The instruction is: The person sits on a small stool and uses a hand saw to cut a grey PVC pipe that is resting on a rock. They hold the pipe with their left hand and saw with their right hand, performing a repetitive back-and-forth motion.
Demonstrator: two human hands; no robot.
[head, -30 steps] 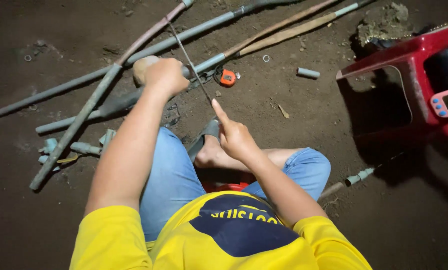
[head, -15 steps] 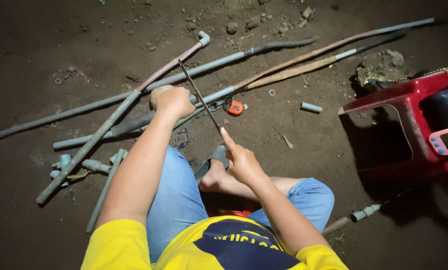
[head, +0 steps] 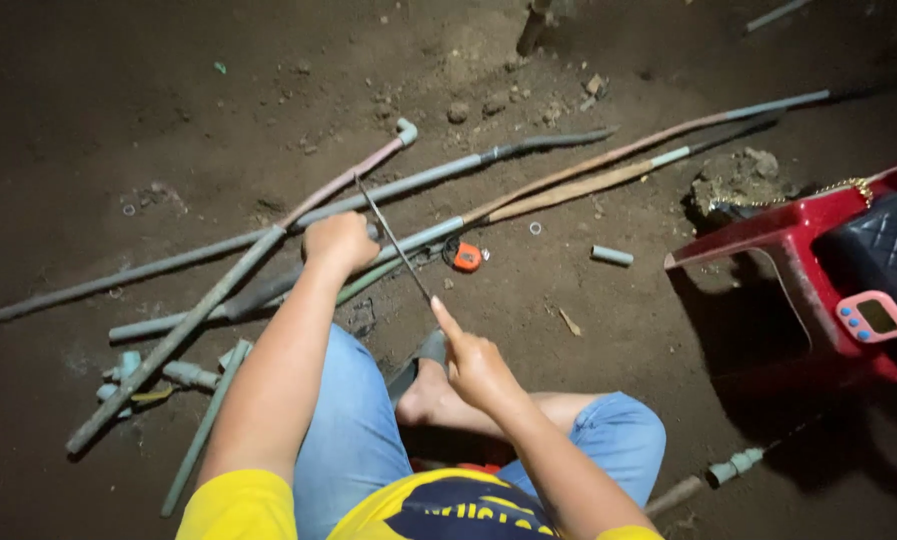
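A: Status?
B: Sawing step, I'd say. Left hand (head: 338, 243) clamps grey pipe (head: 408, 243) on the dirt floor (head: 118, 120); right hand (head: 476, 365) closed on hacksaw blade (head: 393, 240), crossing the pipe left of the orange tape measure (head: 465, 257).
A: Next?
B: Likely steady strokes, pipe pinned.

A red stool (head: 798, 240) stands at three o'clock, a pink timer (head: 871, 317) on it; an orange tape measure (head: 465, 257) lies at center.
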